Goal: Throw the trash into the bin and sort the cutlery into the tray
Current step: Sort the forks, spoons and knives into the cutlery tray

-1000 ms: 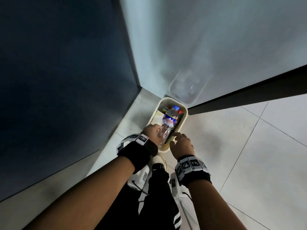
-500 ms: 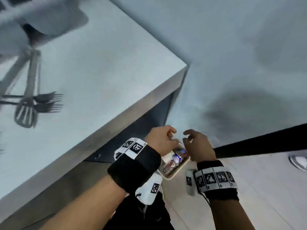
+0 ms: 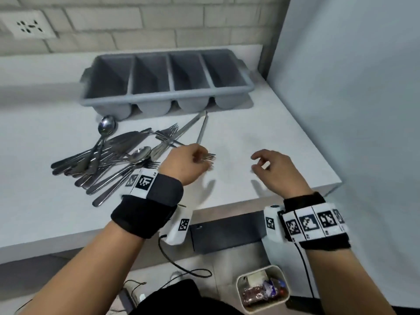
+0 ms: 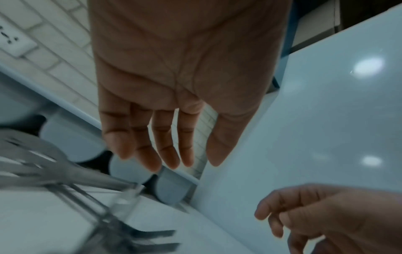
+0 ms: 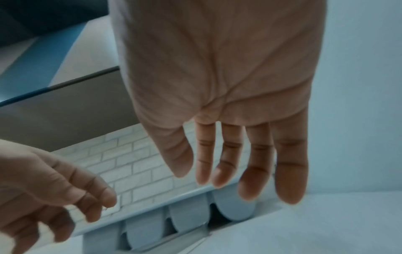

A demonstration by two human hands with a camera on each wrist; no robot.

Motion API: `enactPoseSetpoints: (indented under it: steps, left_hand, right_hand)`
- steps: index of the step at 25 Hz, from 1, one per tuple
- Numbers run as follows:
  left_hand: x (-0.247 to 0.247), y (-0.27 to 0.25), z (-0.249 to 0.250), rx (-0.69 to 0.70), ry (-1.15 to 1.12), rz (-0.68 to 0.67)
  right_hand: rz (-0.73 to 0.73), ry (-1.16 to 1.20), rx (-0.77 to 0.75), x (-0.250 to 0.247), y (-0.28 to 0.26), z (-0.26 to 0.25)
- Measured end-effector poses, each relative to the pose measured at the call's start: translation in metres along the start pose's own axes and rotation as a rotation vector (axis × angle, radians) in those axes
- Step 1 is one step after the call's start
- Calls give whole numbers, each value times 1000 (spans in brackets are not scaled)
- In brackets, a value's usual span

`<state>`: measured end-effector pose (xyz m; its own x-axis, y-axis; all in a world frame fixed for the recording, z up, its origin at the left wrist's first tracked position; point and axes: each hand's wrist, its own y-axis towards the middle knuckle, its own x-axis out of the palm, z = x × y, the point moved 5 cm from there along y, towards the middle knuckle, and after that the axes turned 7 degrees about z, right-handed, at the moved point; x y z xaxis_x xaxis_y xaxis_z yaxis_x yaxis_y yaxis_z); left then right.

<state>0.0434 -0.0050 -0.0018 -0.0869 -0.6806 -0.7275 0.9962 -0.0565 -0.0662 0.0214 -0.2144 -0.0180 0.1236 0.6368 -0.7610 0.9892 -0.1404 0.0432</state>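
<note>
A heap of steel cutlery point(image 3: 118, 155), with forks, spoons and knives, lies on the white counter point(image 3: 261, 137); its fork tines point(image 4: 152, 238) show blurred in the left wrist view. Behind it stands a grey tray point(image 3: 168, 80) with several bare compartments, its rounded ends point(image 5: 189, 216) seen from below. My left hand point(image 3: 188, 164) hovers over the right edge of the heap, fingers relaxed, holding nothing. My right hand point(image 3: 272, 167) floats above bare counter, fingers loosely spread. A cream bin point(image 3: 261, 289) holding a bottle and wrappers stands on the floor below the counter.
A brick wall with a white socket point(image 3: 27, 26) backs the counter. A pale panel point(image 3: 352, 110) rises at the counter's right side. A dark box point(image 3: 227, 233) hangs under the counter edge, and cables point(image 3: 181, 267) trail over the floor.
A second ago both hands were down at the bin, the left putting in a bottle. They let go, rose, and are now above the counter by the cutlery.
</note>
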Motion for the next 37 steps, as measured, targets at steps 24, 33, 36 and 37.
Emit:
enactPoseSetpoints:
  steps: [24,33,36,37]
  left_hand:
    - [-32,65,-48,8,409,153]
    - [-91,18,-49,-107,-157,318]
    - [-120,17,-64,-183,-274,428]
    - [-131,22,-70,-194,-284,464]
  right_hand:
    - [-423,-594,-17,128,83,-75]
    - [-256,-210,-50,101,74,-67]
    - [-130,-24,-91,89,76,-88]
    - [-82,47,-93,86,79,-97]
